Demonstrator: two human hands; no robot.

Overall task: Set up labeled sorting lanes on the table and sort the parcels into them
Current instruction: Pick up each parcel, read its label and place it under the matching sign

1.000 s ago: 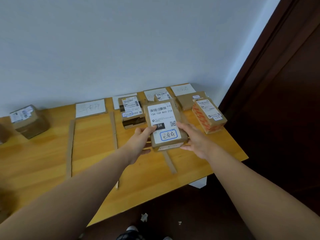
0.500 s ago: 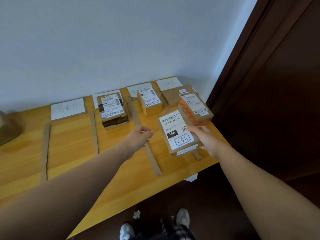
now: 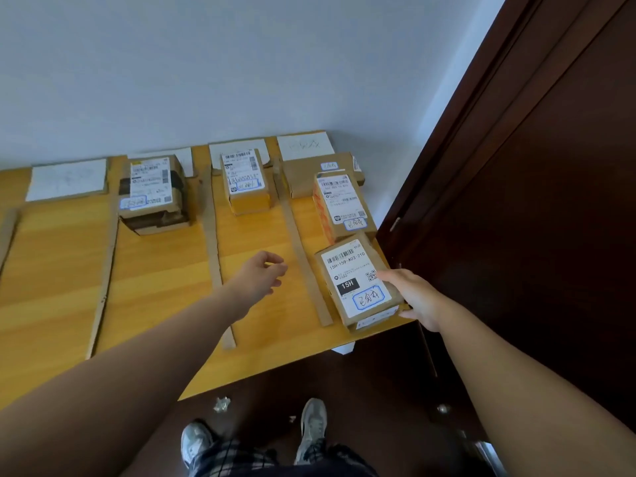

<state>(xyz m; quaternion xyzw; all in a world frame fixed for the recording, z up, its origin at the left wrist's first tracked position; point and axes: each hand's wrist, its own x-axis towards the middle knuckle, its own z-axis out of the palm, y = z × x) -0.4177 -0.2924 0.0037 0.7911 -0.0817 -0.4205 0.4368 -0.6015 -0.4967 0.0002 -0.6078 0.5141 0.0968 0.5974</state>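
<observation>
The right hand (image 3: 418, 297) lies against the right side of the parcel marked 15H (image 3: 358, 282), fingers stretched forward along its top edge and the thumb low at its near corner; it touches the box rather than closing round it. That parcel sits flat at the front of the rightmost lane, tilted a little, its near corner just at the edge of the desk (image 3: 165, 280).

The left hand (image 3: 260, 273) hovers empty over the lane next door, fingers loosely curled, thumb and fingertips near each other but pinching nothing.

Behind the 15H parcel, touching or nearly touching it, stands an orange-patterned parcel (image 3: 342, 206), and behind that a flat brown box (image 3: 309, 175). Thin cardboard strips (image 3: 303, 249) run front to back and divide the desk into lanes. The second lane from the right holds a small labelled box (image 3: 246, 180) near the wall; the third holds a stack of two boxes (image 3: 151, 194). The leftmost lane in view has only its white label card (image 3: 67, 179) at the back. Each other lane has a similar card against the wall, partly hidden by boxes. The writing on the cards is too faint to read.
</observation>
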